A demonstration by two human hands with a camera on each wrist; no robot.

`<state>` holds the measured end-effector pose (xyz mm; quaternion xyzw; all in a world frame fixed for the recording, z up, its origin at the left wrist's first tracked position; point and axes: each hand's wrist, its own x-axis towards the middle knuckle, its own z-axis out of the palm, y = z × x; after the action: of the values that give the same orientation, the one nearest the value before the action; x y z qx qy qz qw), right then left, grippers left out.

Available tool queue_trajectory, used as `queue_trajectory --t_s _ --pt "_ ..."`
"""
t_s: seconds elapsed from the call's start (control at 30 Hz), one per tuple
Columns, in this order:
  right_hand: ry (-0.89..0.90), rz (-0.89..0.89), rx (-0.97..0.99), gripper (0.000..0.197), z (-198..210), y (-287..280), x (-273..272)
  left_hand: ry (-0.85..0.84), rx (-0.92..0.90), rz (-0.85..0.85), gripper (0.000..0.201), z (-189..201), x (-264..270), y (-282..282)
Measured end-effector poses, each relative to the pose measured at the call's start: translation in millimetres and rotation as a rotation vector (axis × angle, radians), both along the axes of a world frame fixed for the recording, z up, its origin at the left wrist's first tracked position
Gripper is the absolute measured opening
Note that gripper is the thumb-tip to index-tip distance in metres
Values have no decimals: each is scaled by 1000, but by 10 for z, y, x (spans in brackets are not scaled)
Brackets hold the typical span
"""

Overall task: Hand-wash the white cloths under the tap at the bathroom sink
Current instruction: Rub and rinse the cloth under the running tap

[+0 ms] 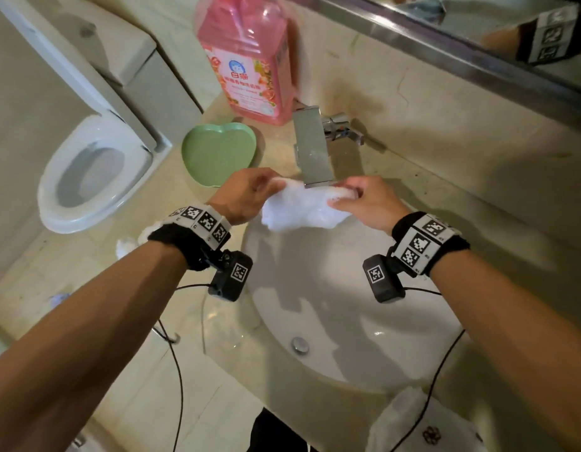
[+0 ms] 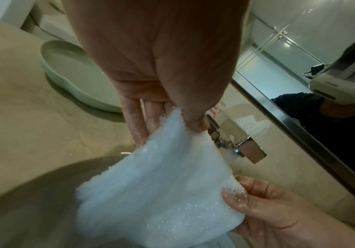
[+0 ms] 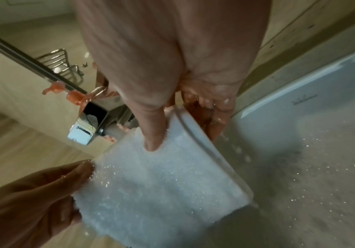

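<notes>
At the far left of the head view stands a white toilet (image 1: pixel 87 177) with its lid up, beside the pale marble desk (image 1: pixel 145 370). A small white cloth (image 1: pixel 124 247) lies on that desk at mid-left, partly hidden behind the left forearm. Further in, toward the upper middle, a green heart-shaped dish (image 1: pixel 217 151) sits on the desk just in front of a big pink bottle of detergent (image 1: pixel 246 57).

At the centre of the frame the left hand (image 1: pixel 246 194) pinches one upper corner of a wet white cloth (image 1: pixel 302 208) between thumb and fingers — the left wrist view shows the thumb pressed onto the fabric with the fingers behind it. The cloth hangs spread between the two hands, right under the flat chrome tap (image 1: pixel 312 148) and over the back edge of the white sink (image 1: pixel 348 305); water runs from the spout onto it.

The right hand (image 1: pixel 364 200) grips the opposite corner, thumb on top and wet fingers curled beneath. In the lower right another white cloth (image 1: pixel 410 422) lies over the sink's near rim, and a mirror (image 1: pixel 511 27) fills the upper right.
</notes>
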<state>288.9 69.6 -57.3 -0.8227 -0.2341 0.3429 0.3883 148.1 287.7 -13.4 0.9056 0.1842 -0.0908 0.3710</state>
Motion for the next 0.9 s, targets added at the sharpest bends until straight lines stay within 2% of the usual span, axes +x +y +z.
queue_trajectory --t_s 0.13,0.27,0.33,0.37,0.4,0.47,0.5,0.6,0.77,0.9 --pt "19 36 9 45 3 138 -92 21 22 38 31 -18 -120 116" --pt "-5 113 -24 33 -22 269 -180 64 -11 89 32 -51 -229 196" --pt "-44 82 -18 57 -44 307 -227 89 -28 122 35 -76 -270 213" --pt "-80 60 -21 58 -52 334 -244 102 -38 136 36 -93 -280 213" --pt "-94 49 -5 50 -59 363 -247 115 -44 145 37 -113 -283 207" --pt "-14 11 41 17 -51 404 -243 141 -30 147 38 -160 -274 176" --pt "13 -20 46 17 -47 415 -223 141 -20 145 35 -183 -266 151" --pt "-35 -80 -3 22 -63 372 -151 112 1 117 37 -229 -223 30" --pt "-218 -123 -89 53 -31 135 -88 85 5 84 33 -288 35 -213" --pt "-210 -102 -116 54 12 -125 33 62 -83 110 27 -306 239 -343"
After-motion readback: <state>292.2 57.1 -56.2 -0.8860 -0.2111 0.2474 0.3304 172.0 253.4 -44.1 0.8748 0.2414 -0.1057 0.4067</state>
